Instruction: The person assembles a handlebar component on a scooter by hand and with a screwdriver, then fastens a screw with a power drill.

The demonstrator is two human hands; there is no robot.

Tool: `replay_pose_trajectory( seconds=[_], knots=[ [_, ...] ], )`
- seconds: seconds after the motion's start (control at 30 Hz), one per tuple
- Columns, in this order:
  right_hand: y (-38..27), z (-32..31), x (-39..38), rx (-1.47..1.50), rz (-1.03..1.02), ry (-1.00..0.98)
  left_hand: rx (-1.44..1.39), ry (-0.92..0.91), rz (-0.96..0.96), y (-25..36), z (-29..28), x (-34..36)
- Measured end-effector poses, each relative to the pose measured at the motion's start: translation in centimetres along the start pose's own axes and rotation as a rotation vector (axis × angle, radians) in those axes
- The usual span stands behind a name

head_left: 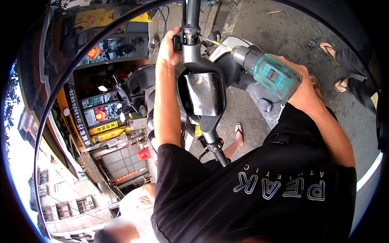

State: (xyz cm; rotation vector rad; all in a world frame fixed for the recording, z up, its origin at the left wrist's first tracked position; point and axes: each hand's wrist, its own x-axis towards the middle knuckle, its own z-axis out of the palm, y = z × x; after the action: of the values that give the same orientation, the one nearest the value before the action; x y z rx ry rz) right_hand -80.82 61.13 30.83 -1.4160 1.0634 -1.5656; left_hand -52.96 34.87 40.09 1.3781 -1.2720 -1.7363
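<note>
A grey scooter handlebar (193, 56) runs up and down the middle of the view, with a dark ribbed grip (193, 14) at its far end. Just below that grip is a black switch housing (189, 37). My left hand (168, 48) is closed around its left side, and the fingers are partly hidden. My right hand (303, 89) grips a teal and black cordless drill (272, 75). From its chuck a long bit (221, 44) with a yellow sleeve points left, its tip at the housing. Whether the tip sits in a screw is too small to tell.
The scooter's seat and floorboard (261, 101) lie right of the handlebar. Other people's sandalled feet (340, 85) stand on the pavement at right; another foot (239, 133) is below. A person in white (137, 210) is at lower left. Shopfronts and a parked scooter (123, 95) fill the left.
</note>
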Motion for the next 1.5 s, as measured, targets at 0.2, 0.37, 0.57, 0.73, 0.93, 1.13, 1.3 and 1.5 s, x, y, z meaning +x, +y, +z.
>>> replay_pose_trajectory(
  seconds=[0.2,0.37,0.57,0.73,0.93,1.13,1.3,1.5],
  knots=[
    [0.6,0.3,0.1,-0.030,-0.048,0.010,0.039,0.051,0.018,0.0,0.7,-0.3],
    [0.7,0.4,0.2,-0.040,-0.048,0.018,0.013,0.024,0.010,-0.2,0.0,0.0],
    [0.6,0.4,0.4,-0.058,-0.056,0.020,0.013,0.062,0.005,-0.2,-0.1,0.2],
    [0.8,0.6,0.3,-0.052,-0.048,0.034,-0.012,0.009,-0.001,-0.4,-0.4,0.5],
    [0.6,0.6,0.4,-0.088,-0.105,0.052,0.037,-0.004,-0.005,-0.2,-0.1,0.2],
    [0.6,0.6,0.4,-0.084,-0.087,0.047,0.037,0.006,0.018,-0.3,-0.2,0.3],
    [0.4,0.7,0.3,-0.062,-0.079,0.038,0.045,-0.016,-0.003,-0.1,0.0,0.1],
    [0.5,0.6,0.5,-0.059,-0.075,0.032,0.032,0.021,0.015,-0.1,0.5,-0.1]
  ],
)
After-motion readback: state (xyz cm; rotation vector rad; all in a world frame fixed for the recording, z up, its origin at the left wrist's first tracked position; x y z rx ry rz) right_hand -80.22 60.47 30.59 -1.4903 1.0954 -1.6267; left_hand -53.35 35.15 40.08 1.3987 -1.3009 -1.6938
